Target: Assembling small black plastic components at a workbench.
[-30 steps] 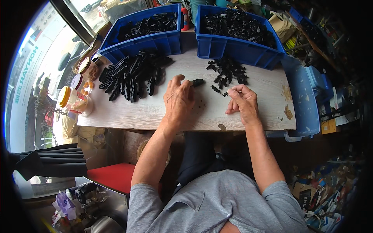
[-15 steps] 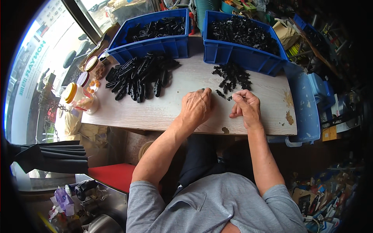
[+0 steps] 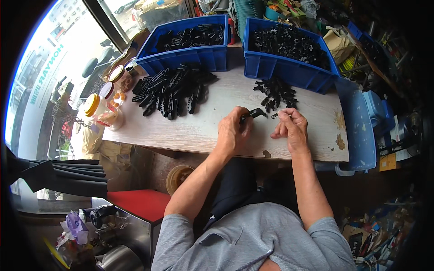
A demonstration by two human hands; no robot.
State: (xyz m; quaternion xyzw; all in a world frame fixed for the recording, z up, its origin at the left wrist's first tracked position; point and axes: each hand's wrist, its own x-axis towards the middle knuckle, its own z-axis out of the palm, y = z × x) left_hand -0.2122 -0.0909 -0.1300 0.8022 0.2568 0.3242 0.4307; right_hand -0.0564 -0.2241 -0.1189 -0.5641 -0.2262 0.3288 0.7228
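Note:
My left hand (image 3: 233,131) is closed around a long black plastic piece (image 3: 256,113), whose end sticks out toward the right. Between the thumb and finger of my right hand (image 3: 293,128) is a small black plastic part (image 3: 274,116), pinched close to that end; a narrow gap shows between them. A heap of long black pieces (image 3: 169,92) lies on the table to the left. Just beyond my right hand spreads a heap of small black parts (image 3: 276,92).
Two blue bins stand at the back: the left bin (image 3: 185,59) holds long black pieces, the right bin (image 3: 289,74) small parts. Lidded jars (image 3: 101,110) line the left table edge. A blue plastic tub (image 3: 361,135) adjoins the table's right side. A bucket (image 3: 174,178) is on the floor.
My left hand has turned, bringing the end of the long black piece into sight. The small part in my right hand now shows beside it. The whole view has shifted slightly.

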